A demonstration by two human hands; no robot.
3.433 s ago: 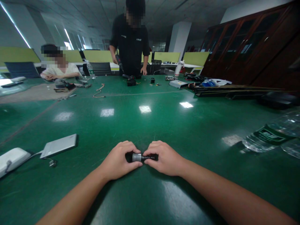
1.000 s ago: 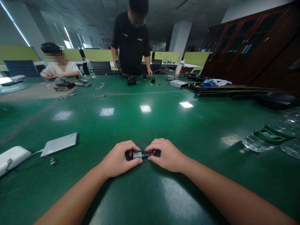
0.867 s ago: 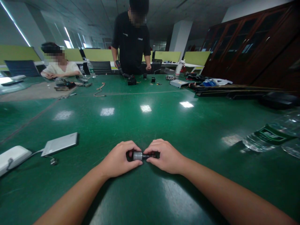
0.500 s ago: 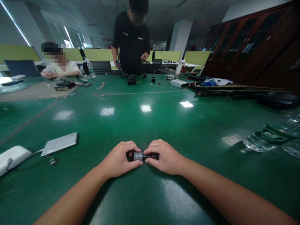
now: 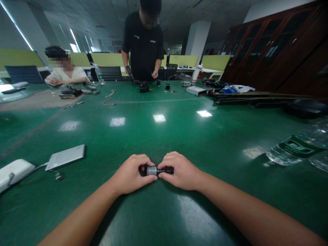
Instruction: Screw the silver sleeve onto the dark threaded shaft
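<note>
We have both hands low over the green surface (image 5: 159,136), almost meeting, with a small part lying level between them. The fingers of our left hand (image 5: 132,175) close around its grey cylinder (image 5: 152,170), thumb on the near side. The fingers of our right hand (image 5: 180,172) are narrow, pinching the dark ribbed rod (image 5: 161,171) just beside the cylinder and in line with it. We cannot tell whether the part touches the surface.

To our left we see a pale slab (image 5: 66,157) with a cable (image 5: 39,167) running toward a white case (image 5: 14,173). Well to our right a clear bottle (image 5: 294,147) with a green label lies on its side.

Across from us a person in black (image 5: 143,44) stands with a dark tool in one hand, near a black block (image 5: 144,88). Farther left sits a person in white (image 5: 68,77), and a string (image 5: 109,98) lies between them and us.
</note>
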